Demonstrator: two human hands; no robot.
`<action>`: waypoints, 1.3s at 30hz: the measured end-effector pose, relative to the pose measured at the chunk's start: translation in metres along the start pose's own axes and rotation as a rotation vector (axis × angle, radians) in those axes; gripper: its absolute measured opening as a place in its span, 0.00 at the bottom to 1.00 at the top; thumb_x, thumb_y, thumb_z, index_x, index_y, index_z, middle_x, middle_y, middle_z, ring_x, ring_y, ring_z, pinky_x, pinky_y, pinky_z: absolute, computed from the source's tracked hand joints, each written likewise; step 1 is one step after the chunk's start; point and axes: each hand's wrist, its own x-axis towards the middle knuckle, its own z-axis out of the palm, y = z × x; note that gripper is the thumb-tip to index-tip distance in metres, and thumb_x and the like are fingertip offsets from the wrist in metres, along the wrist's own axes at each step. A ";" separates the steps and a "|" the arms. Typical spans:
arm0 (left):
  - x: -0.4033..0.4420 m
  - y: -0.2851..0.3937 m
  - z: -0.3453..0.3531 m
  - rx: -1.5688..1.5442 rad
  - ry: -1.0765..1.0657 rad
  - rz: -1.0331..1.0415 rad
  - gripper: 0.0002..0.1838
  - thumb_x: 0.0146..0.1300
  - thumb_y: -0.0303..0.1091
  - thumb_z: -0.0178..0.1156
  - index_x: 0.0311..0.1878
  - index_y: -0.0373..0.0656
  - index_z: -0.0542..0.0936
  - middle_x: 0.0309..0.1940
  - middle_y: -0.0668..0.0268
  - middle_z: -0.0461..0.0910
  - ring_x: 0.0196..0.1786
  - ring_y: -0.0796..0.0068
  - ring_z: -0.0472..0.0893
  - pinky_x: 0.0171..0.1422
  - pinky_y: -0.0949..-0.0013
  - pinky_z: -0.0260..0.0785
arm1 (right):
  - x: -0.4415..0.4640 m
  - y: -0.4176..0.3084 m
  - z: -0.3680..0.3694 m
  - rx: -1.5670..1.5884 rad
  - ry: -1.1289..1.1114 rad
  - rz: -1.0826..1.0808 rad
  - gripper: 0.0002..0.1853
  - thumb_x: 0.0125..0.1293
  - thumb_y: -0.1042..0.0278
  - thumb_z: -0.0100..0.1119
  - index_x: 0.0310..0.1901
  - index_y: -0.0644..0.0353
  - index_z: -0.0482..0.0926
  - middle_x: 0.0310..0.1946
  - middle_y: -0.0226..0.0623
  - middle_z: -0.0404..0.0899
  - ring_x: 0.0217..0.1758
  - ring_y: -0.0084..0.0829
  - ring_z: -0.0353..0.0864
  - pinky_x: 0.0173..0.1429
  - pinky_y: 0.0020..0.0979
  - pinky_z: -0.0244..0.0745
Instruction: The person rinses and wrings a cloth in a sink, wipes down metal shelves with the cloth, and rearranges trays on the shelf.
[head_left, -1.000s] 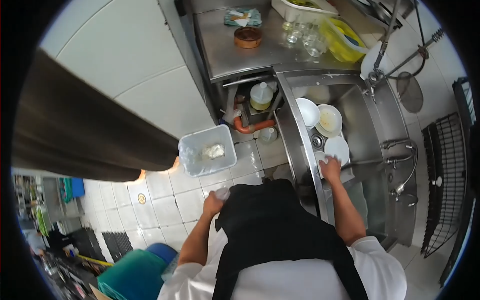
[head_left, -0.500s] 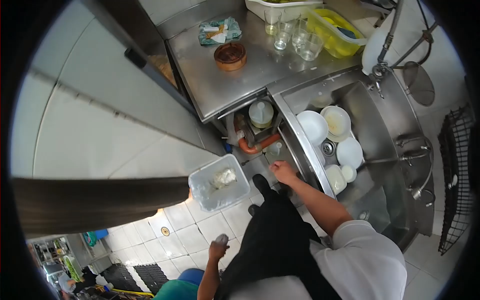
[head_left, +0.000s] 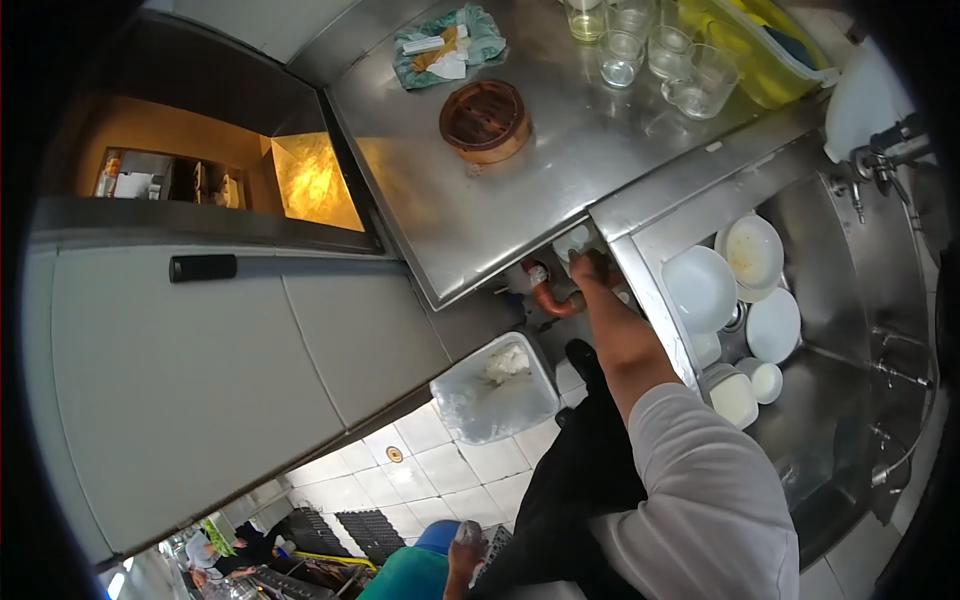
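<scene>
My right hand (head_left: 592,270) reaches under the metal counter, its fingers at a white lidded container (head_left: 572,242). The fingers are partly hidden, so I cannot tell whether they grip it. An orange-red drain pipe (head_left: 550,298) curves just left of that hand. Low in the view, my left hand (head_left: 466,555) is closed around a small grey lump (head_left: 468,532) whose kind I cannot make out. Between the white cabinet and my legs stands a translucent plastic bin (head_left: 470,405) with a crumpled white bag (head_left: 508,363) inside.
On the metal counter (head_left: 420,200) are a round wooden steamer basket (head_left: 484,120), a crumpled green cloth (head_left: 415,65), several glasses (head_left: 622,58) and a yellow tub (head_left: 765,60). White bowls (head_left: 698,290) fill part of the sink (head_left: 830,290). People (head_left: 405,575) work at the lower left.
My right hand has moved forward under the counter to the white container. My left hand has lowered, still closed on the grey lump. The view has shifted, showing a lit opening at left.
</scene>
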 end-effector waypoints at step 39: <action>0.275 -0.077 -0.035 -0.002 -0.866 -0.137 0.06 0.47 0.25 0.62 0.27 0.40 0.74 0.14 0.67 0.70 0.12 0.76 0.69 0.12 0.72 0.60 | -0.453 0.275 0.109 0.402 0.300 0.265 0.16 0.53 0.61 0.54 0.31 0.69 0.81 0.35 0.54 0.80 0.42 0.49 0.80 0.50 0.44 0.73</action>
